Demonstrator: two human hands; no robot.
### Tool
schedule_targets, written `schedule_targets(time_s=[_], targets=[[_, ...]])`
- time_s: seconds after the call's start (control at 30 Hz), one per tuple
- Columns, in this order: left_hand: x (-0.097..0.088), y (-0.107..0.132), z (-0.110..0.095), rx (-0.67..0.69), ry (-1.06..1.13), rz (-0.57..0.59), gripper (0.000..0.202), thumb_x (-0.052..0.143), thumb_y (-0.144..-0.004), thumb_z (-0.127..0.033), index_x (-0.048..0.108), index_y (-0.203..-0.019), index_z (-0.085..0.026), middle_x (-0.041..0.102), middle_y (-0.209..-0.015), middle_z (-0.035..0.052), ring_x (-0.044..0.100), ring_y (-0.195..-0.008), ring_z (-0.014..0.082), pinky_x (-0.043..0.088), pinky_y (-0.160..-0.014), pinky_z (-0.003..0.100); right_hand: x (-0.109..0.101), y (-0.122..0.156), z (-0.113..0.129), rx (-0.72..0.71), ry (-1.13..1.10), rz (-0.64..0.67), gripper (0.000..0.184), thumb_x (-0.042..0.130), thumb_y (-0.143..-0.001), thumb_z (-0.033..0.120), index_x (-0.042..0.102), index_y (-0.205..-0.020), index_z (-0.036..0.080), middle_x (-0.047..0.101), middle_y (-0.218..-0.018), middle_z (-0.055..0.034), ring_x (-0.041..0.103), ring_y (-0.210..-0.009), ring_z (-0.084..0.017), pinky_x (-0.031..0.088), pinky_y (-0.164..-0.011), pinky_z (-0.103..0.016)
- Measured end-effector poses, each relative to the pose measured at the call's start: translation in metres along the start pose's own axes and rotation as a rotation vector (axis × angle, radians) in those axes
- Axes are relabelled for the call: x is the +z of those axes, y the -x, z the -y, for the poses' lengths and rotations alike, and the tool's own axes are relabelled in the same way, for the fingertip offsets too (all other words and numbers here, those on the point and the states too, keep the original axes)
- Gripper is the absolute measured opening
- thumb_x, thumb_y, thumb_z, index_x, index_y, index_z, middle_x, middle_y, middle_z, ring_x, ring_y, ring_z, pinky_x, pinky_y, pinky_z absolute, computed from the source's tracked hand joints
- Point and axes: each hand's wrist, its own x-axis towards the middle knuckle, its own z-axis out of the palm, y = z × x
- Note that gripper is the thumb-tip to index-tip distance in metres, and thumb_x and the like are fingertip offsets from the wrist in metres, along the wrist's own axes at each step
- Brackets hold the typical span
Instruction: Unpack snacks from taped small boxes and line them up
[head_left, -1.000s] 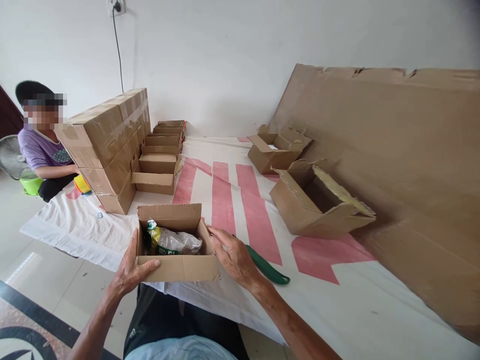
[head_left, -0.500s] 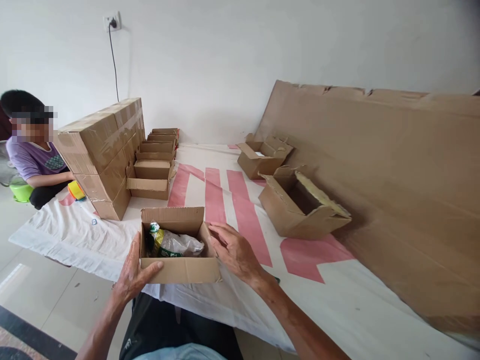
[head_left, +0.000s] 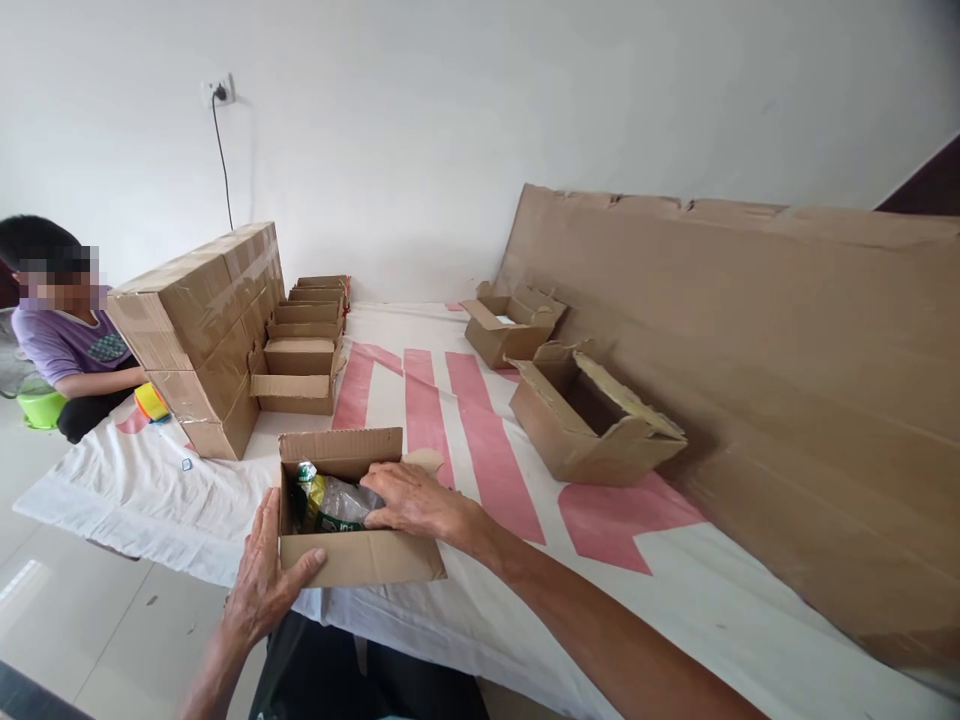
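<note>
- Left hand [head_left: 262,572] clamps an open cardboard box [head_left: 367,562] at its right.
- Right hand [head_left: 420,500] has left the box's side for the plastic bag [head_left: 339,502] at its fingertips, grip unclear.
- Handling shifts inside the box.

Near, left of centre: open brown cardboard box [head_left: 360,562] on red-marked white cloth [head_left: 480,620], clear plastic bag with green-and-yellow print [head_left: 337,503] inside. Left hand [head_left: 259,572] on box's left end, right hand [head_left: 416,500] over its right part. Farther left: taped brown cardboard box stack [head_left: 202,335]; row of open brown cardboard boxes [head_left: 304,330] along its right, running far. Yellow round roll [head_left: 152,402] left of stack; person in purple top [head_left: 67,345] beyond. Right: two open brown cardboard boxes [head_left: 555,440], near and far, left of large flat brown cardboard sheet [head_left: 750,330].
</note>
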Motion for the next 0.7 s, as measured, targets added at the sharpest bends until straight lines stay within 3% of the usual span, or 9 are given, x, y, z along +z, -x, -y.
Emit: schedule_targets(time_s=[0.1,0.17,0.27,0.33,0.5,0.7], targets=[[-0.009,-0.003,-0.004,0.016,-0.076,0.026,0.088,0.067,-0.097,-0.056,0.029,-0.171,-0.026,0.031,-0.177,0.0196,0.030,-0.164,0.0408,0.036,-0.127,0.066,0.000,-0.007,0.002,0.004,0.047,0.044,0.030,0.081,-0.090,0.033,0.079,-0.114,0.015,0.077,-0.122,-0.0165,0.071,-0.120,-0.038,0.050,-0.097,-0.039],[-0.017,-0.008,-0.012,0.046,-0.148,0.038,0.074,0.066,-0.098,-0.054,0.043,-0.164,-0.028,0.033,-0.177,0.0187,0.033,-0.162,0.0418,0.039,-0.123,0.068,0.000,-0.010,0.003,0.003,0.068,0.049,0.030,0.081,-0.090,0.031,0.080,-0.116,0.015,0.078,-0.122,-0.0176,0.071,-0.121,-0.039,0.050,-0.097,-0.039],[-0.027,-0.017,-0.024,0.129,-0.247,0.070,0.051,0.067,-0.098,-0.052,0.067,-0.141,-0.027,0.039,-0.173,0.0194,0.037,-0.160,0.0438,0.043,-0.119,0.068,0.000,-0.011,0.001,-0.023,0.089,0.054,0.031,0.080,-0.092,0.030,0.080,-0.120,0.017,0.078,-0.125,-0.0172,0.070,-0.122,-0.037,0.049,-0.097,-0.038],[-0.030,-0.020,-0.030,0.160,-0.294,0.095,0.039,0.068,-0.097,-0.052,0.075,-0.124,-0.025,0.041,-0.171,0.0202,0.038,-0.159,0.0442,0.046,-0.117,0.067,0.000,-0.010,0.000,-0.035,0.100,0.051,0.030,0.078,-0.093,0.029,0.081,-0.121,0.018,0.078,-0.125,-0.0165,0.070,-0.122,-0.036,0.049,-0.096,-0.036],[-0.027,-0.017,-0.032,0.140,-0.368,0.096,0.029,0.069,-0.096,-0.050,0.072,-0.091,-0.022,0.039,-0.173,0.0180,0.041,-0.158,0.0436,0.052,-0.111,0.064,0.004,-0.007,-0.003,-0.044,0.090,0.042,0.030,0.075,-0.096,0.031,0.080,-0.122,0.018,0.076,-0.125,-0.0160,0.070,-0.120,-0.035,0.048,-0.095,-0.036],[-0.018,-0.003,-0.031,0.136,-0.407,0.025,0.035,0.076,-0.091,-0.054,0.069,-0.084,-0.021,0.043,-0.169,0.0214,0.051,-0.150,0.0462,0.054,-0.108,0.065,0.011,-0.006,-0.008,-0.077,0.055,0.034,0.032,0.072,-0.097,0.036,0.077,-0.126,0.022,0.076,-0.123,-0.0107,0.069,-0.119,-0.031,0.046,-0.100,-0.037]])
